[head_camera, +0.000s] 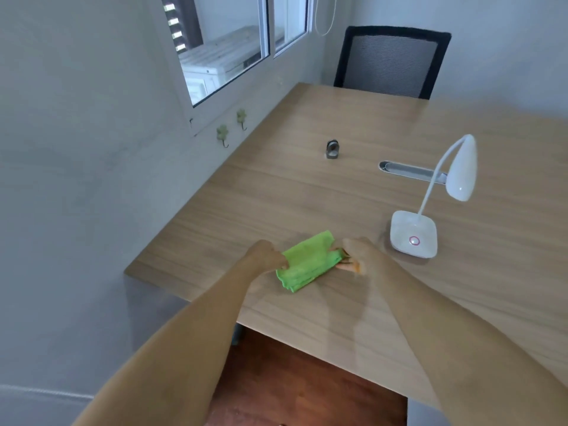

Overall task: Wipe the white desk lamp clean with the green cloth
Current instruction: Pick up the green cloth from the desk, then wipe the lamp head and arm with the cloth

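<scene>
Holding the green cloth (309,261) at both ends, I am getting it ready to wipe. My left hand (266,253) is pinching the left edge with a small, tight grip. My right hand (358,255) is closed on the right edge, and it looks a bit blurry, so I cannot tell just how my fingers are sitting there. The cloth is folded and lying flat on the worktop (276,186), close to the near edge.

I think the good way to do this step is to keep the cloth folded into a thick pad. I am wanting one hand to end up with a full handful of it, not just a corner, so it is not flopping about while I rub.

The white desk lamp (430,207) is standing just to the right of my right hand, not touching the cloth. Its square base is sitting near me, its thin neck is curving up, and its head is hanging over a grey slot (408,171) in the worktop. The neck looks bendy, so I am thinking my free hand should be steadying the base while I wipe softly.
</scene>
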Motion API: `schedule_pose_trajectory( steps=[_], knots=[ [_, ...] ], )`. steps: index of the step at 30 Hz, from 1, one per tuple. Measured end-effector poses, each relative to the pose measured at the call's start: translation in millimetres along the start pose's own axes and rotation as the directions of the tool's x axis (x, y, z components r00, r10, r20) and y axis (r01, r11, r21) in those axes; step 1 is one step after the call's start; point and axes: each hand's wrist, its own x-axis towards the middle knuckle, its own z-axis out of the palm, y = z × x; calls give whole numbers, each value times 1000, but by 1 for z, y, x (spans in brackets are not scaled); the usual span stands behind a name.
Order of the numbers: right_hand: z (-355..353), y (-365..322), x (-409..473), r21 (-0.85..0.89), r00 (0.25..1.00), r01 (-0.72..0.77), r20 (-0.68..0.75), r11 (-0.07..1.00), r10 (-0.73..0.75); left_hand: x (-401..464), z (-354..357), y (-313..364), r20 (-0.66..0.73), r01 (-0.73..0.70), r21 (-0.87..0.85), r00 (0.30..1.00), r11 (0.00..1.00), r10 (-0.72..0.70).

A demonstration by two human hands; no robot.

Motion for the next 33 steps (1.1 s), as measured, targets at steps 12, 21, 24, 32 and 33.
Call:
schedule_pose_trajectory(
  steps=[12,21,24,32,33],
  knots=[
    [-133,53,-41,544,996,-9,-67,839,55,-9,84,105,307,24,-292,949,956,70],
    [-176,82,-65,777,990,139,-89,614,-112,-22,150,141,564,198,-452,819,870,107],
    [-170,86,-69,762,989,100,-3,640,-151,-25,158,145,597,234,-469,795,852,110],
    [-198,25,-81,279,945,162,-320,947,-67,11,83,172,379,-35,-338,910,940,170],
    [-206,11,-85,184,918,206,-377,961,-125,14,65,185,308,-75,-377,930,923,201]
  ],
)
